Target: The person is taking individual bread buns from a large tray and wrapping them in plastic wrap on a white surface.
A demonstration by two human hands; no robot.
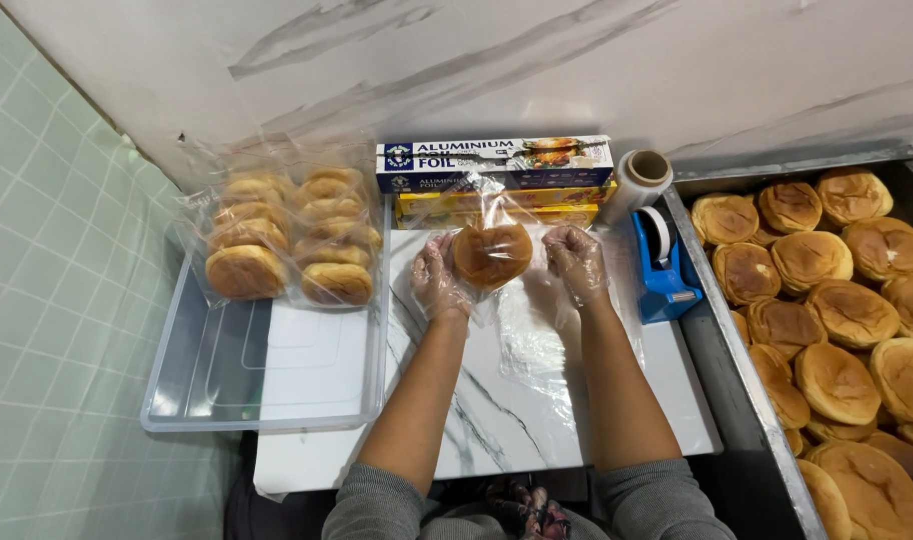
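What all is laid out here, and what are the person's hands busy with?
Bun: one, golden brown, inside a clear bag between both hands.
Bagged buns: two clear packs, in the far end of a clear tray at left.
Loose buns: many, brown, in a metal bin at right.
Foil boxes: one blue, yellow ones below it, by the wall.
Film roll: one, clear, beside the boxes.
Tape dispenser: one, blue, right of the hands.
Board: one, white marbled.
Left hand: clear glove, fingers on the bag.
Right hand: clear glove, fingers on the bag.
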